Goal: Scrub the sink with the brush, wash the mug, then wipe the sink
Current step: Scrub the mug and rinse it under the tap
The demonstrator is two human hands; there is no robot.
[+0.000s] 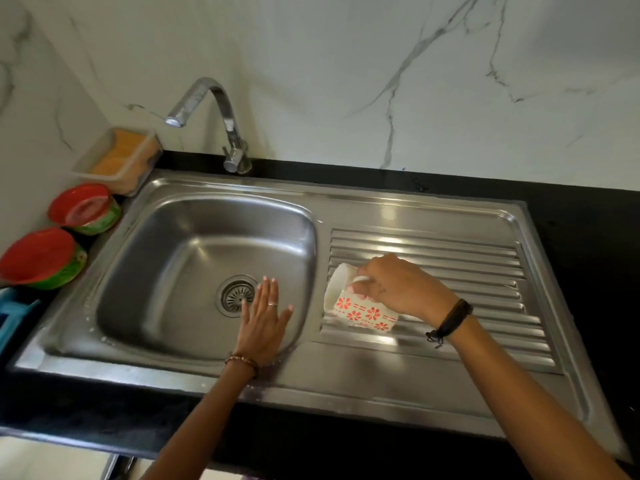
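A white mug with red flower prints (363,311) lies tilted on its side over the ribbed drainboard (450,258), its mouth facing left toward the basin. My right hand (394,287) grips the mug's handle. My left hand (265,318) hovers flat with straight, spread fingers over the steel sink basin (173,271), just right of the drain strainer (237,296). It holds nothing. No water runs from the faucet (211,112). No brush is in view.
A clear plastic box with orange sponges (117,157) stands at the back left corner. Two red-and-green bowls (85,209) (41,258) sit on the black counter left of the sink. A blue item (14,317) shows at the left edge. Marble wall behind.
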